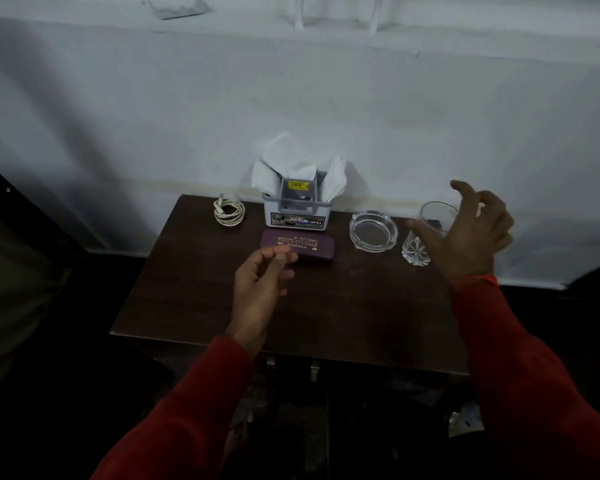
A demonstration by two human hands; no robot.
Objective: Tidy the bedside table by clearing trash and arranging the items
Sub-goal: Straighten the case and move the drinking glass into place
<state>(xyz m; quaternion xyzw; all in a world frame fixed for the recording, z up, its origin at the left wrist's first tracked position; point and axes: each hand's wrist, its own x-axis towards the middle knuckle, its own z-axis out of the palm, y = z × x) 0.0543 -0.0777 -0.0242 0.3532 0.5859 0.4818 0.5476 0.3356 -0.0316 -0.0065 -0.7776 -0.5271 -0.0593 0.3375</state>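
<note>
Centrally, oblong maroon case (297,244), round glass ashtray (373,231)

1 head-worn camera looks forward and steeply down from above the near edge of the table (326,306), facing the wall (291,98) behind it, close enough that both sleeves enter from the bottom.

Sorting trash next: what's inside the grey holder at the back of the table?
White paper napkins stick up from the grey holder, bunched on both sides of its central handle. Its walls hide the bottom, so anything beneath the napkins cannot be seen.
</note>
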